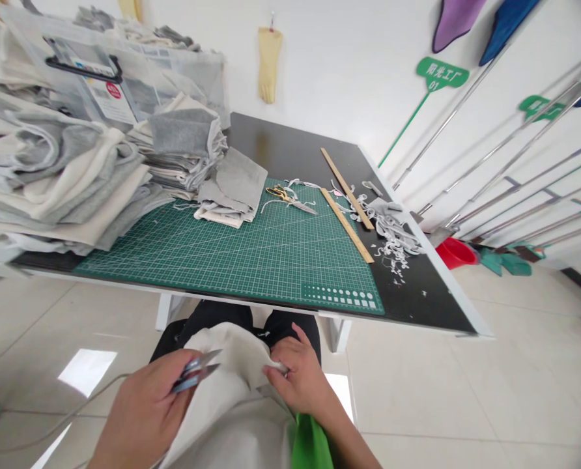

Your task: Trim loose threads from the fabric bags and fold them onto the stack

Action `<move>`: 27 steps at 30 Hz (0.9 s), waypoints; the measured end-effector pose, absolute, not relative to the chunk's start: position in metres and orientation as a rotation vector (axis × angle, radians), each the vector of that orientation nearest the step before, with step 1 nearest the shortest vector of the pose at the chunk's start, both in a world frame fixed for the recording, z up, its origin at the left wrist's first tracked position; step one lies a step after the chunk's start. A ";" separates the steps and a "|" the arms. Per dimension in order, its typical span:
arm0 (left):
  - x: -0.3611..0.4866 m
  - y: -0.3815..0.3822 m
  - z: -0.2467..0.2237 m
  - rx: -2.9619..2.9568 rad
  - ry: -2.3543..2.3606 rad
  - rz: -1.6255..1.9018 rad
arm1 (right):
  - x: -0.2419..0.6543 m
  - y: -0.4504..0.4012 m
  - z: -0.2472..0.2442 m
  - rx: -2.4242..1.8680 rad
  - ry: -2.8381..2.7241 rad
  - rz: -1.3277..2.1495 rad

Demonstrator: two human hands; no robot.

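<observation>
Small metal thread snips (195, 372) are held in my left hand (146, 404), their blades apart and pointing right over the cloth. My right hand (297, 374) pinches the upper right edge of a cream cloth (226, 404) between thumb and fingers. This cloth is spread over my lap, with a raised fold between my two hands. Whether my left fingers also grip its left edge is hard to tell. A green fabric piece (310, 443) shows below my right wrist.
The black table (290, 140) ahead bears a green cutting mat (251, 260), gold-handled scissors (290, 198), two wooden rulers (346, 225) and white scraps (398, 234). Folded grey and cream cloths (51, 169) are piled at left before a clear plastic box (173, 71). Poles lean on the right wall.
</observation>
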State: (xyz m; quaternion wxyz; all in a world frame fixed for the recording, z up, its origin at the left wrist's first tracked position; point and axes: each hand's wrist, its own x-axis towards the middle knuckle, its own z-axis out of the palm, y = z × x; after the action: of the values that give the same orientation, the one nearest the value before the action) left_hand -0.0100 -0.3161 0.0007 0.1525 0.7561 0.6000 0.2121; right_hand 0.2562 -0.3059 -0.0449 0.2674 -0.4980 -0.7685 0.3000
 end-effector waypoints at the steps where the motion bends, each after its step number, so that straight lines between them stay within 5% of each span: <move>1: -0.005 -0.311 -0.001 2.217 1.685 0.432 | 0.255 -0.309 -0.041 -1.340 -2.071 0.786; 5: 0.004 -0.306 0.000 2.240 1.634 0.038 | 0.257 -0.317 -0.033 -1.412 -1.896 0.884; 13: -0.003 -0.327 -0.001 2.253 1.357 1.009 | 0.250 -0.317 -0.027 -1.261 -1.376 1.253; 27: 0.036 -0.322 0.001 2.459 1.158 1.050 | 0.220 -0.323 -0.018 -0.761 -1.065 1.690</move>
State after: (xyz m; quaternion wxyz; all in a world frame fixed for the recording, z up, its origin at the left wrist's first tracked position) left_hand 0.0355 -0.3219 0.0013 0.1134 0.8385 0.3949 0.3579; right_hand 0.2204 -0.3229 -0.0177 0.4813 -0.3121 -0.4367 0.6929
